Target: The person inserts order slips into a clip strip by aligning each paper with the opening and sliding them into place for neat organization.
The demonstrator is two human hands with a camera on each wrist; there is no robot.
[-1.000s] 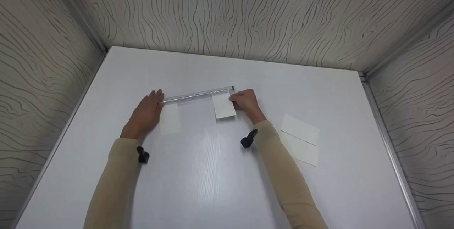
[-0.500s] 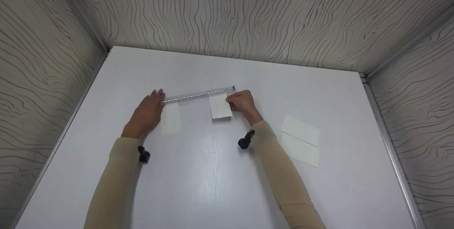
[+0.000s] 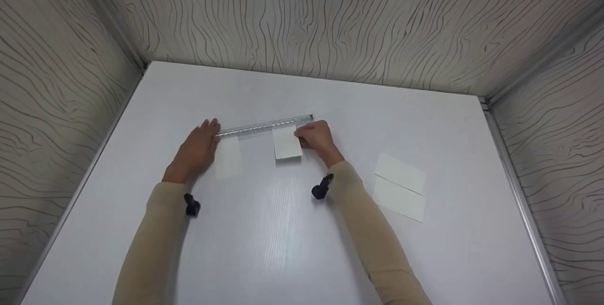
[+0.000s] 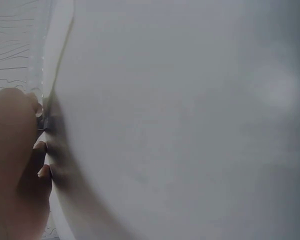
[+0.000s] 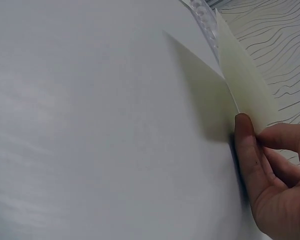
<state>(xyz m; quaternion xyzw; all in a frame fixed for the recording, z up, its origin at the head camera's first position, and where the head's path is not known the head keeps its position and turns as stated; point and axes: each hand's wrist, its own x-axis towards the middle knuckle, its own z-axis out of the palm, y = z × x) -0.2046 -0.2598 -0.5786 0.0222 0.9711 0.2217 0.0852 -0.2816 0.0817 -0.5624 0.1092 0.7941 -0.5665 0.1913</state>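
Note:
A clear plastic ruler (image 3: pixel 257 129) lies slanted on the white table. My left hand (image 3: pixel 194 151) rests over its left end with fingers stretched out. Just right of that hand a white paper slip (image 3: pixel 228 158) lies flat, its top edge at the ruler. My right hand (image 3: pixel 317 137) pinches the right edge of another paper slip (image 3: pixel 287 143), whose top meets the ruler. Its lower edge is lifted and casts a shadow. In the right wrist view thumb and fingertips hold the pale slip (image 5: pixel 240 75) tilted up from the table. In the left wrist view the left fingertips touch the surface.
Two more paper slips (image 3: pixel 401 187) lie side by side at the right of the table (image 3: pixel 264 248). Wood-grain patterned walls (image 3: pixel 292 21) stand along the back and sides. A small black camera (image 3: pixel 192 206) sits on the left wrist.
My right hand has moved left along the ruler with the pinched slip, bringing it closer to the flat slip. My left hand and the ruler have stayed nearly in place.

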